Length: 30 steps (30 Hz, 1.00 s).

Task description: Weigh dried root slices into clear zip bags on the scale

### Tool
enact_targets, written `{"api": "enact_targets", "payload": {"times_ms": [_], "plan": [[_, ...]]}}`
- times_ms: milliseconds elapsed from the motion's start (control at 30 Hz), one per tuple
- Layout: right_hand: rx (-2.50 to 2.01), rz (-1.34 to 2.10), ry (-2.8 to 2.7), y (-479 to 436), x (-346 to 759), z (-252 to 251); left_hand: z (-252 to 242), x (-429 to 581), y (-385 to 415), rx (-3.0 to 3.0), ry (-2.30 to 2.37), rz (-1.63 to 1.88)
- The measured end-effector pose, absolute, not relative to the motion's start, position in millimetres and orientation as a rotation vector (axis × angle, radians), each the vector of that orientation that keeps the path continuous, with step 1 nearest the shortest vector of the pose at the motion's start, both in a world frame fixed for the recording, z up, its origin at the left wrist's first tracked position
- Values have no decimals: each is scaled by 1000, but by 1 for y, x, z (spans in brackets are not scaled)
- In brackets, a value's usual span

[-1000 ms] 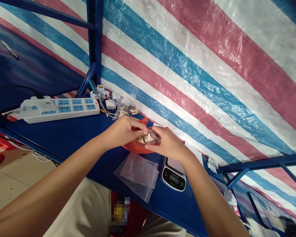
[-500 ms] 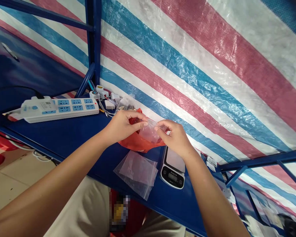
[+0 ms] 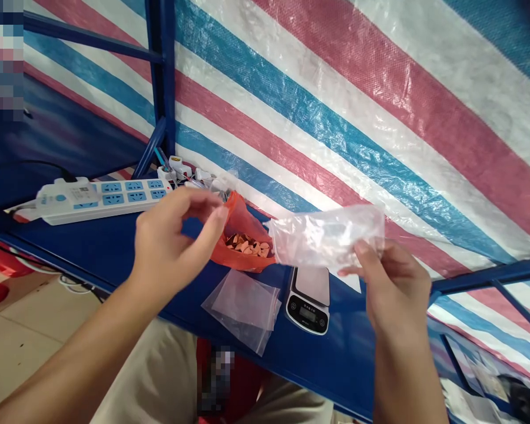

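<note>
My right hand (image 3: pixel 395 282) pinches a clear, empty-looking plastic bag (image 3: pixel 327 237) and holds it up over the small digital scale (image 3: pixel 308 297). My left hand (image 3: pixel 172 241) hovers to the left with curled, parted fingers and holds nothing; its fingertips are next to the rim of a red plastic bag (image 3: pixel 238 227) that lies open on the blue shelf (image 3: pixel 115 247) and shows several small orange-tan pieces (image 3: pixel 247 245) inside. A stack of clear zip bags (image 3: pixel 242 306) lies on the shelf in front of the red bag.
A white and blue power strip (image 3: pixel 101 197) lies at the left of the shelf, with plugs, wires and small packets (image 3: pixel 189 176) behind it. A striped tarp (image 3: pixel 357 118) hangs behind. Blue frame posts (image 3: pixel 161 82) rise at the back left; floor tiles (image 3: pixel 13 341) show below.
My hands were together over the red bag, handling a small clear bag. They have drawn apart: the right hand lifted the clear bag up and right, the left let go and moved left.
</note>
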State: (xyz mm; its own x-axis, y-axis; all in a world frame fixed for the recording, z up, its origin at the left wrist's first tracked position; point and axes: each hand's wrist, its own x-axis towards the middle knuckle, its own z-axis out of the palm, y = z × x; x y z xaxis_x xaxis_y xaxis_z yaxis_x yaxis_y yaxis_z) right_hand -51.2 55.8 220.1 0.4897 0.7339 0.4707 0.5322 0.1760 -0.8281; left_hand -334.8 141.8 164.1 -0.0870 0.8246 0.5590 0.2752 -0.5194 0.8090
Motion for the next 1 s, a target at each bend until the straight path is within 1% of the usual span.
{"api": "enact_targets", "payload": {"times_ms": [33, 100, 167, 233, 300, 433, 600, 700, 833, 900, 1000], "plan": [[-1474, 244, -1075, 42, -51, 211, 161, -332, 127, 1665, 1087, 1621], [-1495, 361, -927, 17, -54, 186, 148, -321, 100, 1567, 785, 1291], [-1542, 509, -807, -4, -62, 159, 130, -304, 80, 1411, 604, 1020], [-1565, 631, -679, -22, -69, 135, 110, -283, 66, 1252, 559, 830], [-1563, 669, -528, -41, -70, 118, 93, -260, 54, 1125, 591, 737], [-1569, 617, -262, -87, -43, 102, 69, -209, 30, 1106, 602, 648], [-1676, 521, -91, -148, 19, 92, 53, -137, -9, 1166, 506, 571], [-1669, 508, 46, -181, 58, 77, 46, -95, -28, 1191, 512, 510], [-1666, 407, 198, -213, 107, 49, 41, -50, -45, 1420, 604, 609], [-1753, 344, 203, -220, 129, 39, 40, -37, -52, 1504, 603, 636], [-1952, 297, 63, -215, 156, 32, 37, -37, -67, 1523, 559, 627]]}}
